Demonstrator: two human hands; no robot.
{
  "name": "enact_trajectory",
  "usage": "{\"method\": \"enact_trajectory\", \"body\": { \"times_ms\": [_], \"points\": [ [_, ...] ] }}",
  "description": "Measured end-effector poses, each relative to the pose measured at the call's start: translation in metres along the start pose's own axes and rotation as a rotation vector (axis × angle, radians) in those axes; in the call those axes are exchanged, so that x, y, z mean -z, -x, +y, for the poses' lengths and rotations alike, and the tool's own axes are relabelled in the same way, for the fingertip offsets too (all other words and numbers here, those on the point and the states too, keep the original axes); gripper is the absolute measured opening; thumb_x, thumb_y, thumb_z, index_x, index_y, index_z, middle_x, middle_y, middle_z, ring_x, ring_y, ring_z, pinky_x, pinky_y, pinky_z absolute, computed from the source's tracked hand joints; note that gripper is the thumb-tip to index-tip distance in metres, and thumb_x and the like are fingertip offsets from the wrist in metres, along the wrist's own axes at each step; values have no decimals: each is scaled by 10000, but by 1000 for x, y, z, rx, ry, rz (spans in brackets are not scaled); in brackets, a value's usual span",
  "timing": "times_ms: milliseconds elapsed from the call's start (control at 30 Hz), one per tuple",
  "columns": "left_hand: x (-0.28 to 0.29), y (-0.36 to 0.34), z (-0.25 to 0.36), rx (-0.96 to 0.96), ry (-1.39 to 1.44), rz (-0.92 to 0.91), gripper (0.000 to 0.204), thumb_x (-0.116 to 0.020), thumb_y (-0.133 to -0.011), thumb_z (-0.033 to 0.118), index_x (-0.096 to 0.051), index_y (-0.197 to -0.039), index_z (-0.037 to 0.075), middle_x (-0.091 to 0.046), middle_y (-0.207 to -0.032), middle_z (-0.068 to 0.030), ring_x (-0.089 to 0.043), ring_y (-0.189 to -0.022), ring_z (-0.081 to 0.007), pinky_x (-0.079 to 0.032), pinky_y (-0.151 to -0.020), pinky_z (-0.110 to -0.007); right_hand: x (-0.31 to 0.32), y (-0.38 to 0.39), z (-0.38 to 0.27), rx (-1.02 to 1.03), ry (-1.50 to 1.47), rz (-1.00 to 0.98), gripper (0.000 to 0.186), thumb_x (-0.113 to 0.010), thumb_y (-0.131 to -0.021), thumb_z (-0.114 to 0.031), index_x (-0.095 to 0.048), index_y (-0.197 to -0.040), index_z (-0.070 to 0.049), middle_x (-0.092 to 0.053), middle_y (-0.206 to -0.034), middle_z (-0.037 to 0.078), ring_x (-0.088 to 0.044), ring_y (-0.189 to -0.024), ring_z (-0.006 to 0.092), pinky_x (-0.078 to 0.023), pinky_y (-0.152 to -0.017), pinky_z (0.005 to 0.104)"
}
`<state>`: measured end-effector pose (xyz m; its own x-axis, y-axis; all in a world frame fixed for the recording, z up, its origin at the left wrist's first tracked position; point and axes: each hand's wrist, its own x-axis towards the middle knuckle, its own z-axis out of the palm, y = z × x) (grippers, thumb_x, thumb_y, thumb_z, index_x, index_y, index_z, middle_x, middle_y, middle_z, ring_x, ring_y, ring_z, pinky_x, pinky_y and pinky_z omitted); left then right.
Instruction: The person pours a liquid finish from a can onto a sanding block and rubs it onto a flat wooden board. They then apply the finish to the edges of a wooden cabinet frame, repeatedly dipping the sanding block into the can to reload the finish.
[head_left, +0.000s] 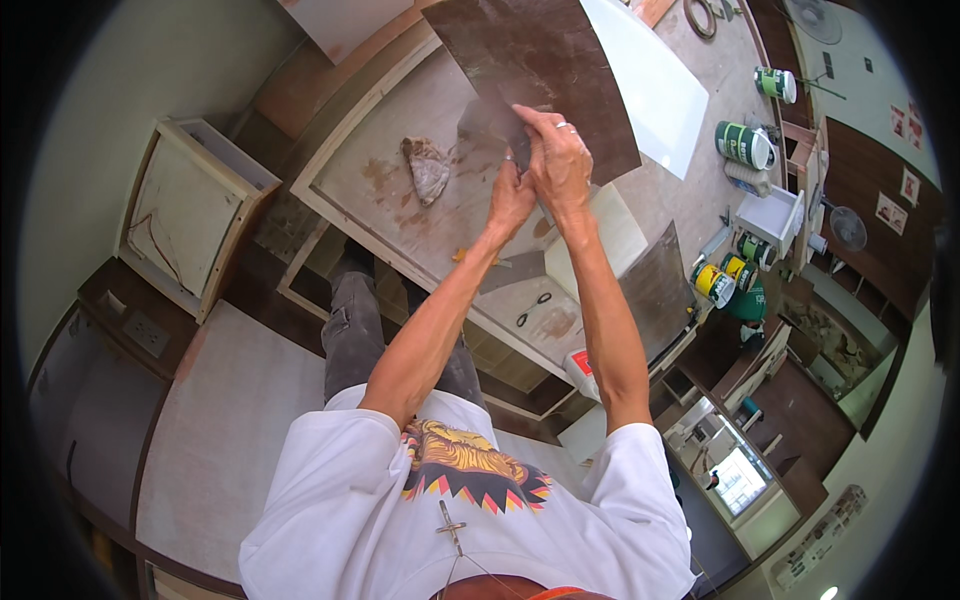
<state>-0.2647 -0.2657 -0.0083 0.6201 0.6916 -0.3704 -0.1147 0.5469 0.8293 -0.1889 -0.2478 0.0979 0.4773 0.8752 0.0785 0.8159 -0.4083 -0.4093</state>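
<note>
A dark brown thin sheet (535,55) hangs over the workbench in front of me. My right hand (555,165) grips its lower part, index finger reaching forward on it and the other fingers curled. Just left of it, my left hand (512,195) is closed on something dark near the sheet's lower edge, too hidden to make out. A crumpled stained cloth (428,172) lies left of my hands. Below them on the bench are a grey sheet piece (515,270) and black scissors (532,308). A white sheet (660,110) lies to the right, partly under the brown one.
The workbench's wooden rim (300,187) runs along the left. Several paint cans (742,145), a white tray (768,215) and a white jug (583,372) line the bench's edges. A wooden cabinet piece (185,220) stands at left, above a pale board (215,440).
</note>
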Motion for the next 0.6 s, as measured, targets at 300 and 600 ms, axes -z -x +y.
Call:
{"method": "enact_trajectory", "body": {
  "times_ms": [300,600],
  "points": [
    [18,-1,-8,-126,85,-59,370,-618,-1024,125,-532,-1358,-7,-674,-1122,-83,-636,-1052,-169,-532,-856,-337,31,-6,-30,84,-208,-97,347,-612,-929,37,-753,-1206,-115,-753,-1135,108,-724,-1004,332,-573,-889,391],
    [-4,21,12,2,188,-60,466,-626,-1016,89,-476,-1449,10,-614,-1334,-86,-584,-1165,-141,-488,-1003,-330,27,12,59,34,-82,-4,339,-588,-997,1,-735,-1272,-130,-739,-1137,120,-700,-1048,306,-553,-924,404]
  ]
}}
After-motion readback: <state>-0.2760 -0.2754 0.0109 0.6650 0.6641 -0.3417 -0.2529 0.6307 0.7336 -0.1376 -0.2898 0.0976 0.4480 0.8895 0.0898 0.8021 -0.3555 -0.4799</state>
